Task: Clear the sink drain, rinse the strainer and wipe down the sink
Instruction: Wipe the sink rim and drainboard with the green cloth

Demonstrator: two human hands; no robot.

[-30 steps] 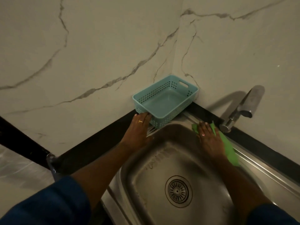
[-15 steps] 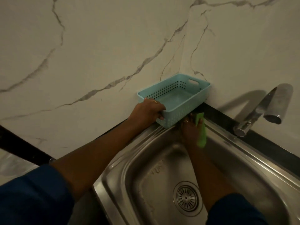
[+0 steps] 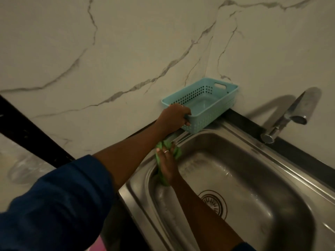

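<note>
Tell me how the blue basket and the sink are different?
The basket is pale blue plastic; the sink is shiny grey metal. The basket's walls are full of little holes; the sink's walls are solid, with a round drain in its floor. The basket is much smaller than the sink. Both are open-topped boxes with rounded corners.

The left hand (image 3: 174, 116) grips the near left corner of a pale blue basket (image 3: 204, 122) by the marble wall. The right hand (image 3: 167, 163) presses a green cloth (image 3: 176, 151) against the far left corner of the sink (image 3: 253, 178). The strainer (image 3: 214, 202) sits in the drain, and a tap (image 3: 290, 115) stands on the right.
</note>
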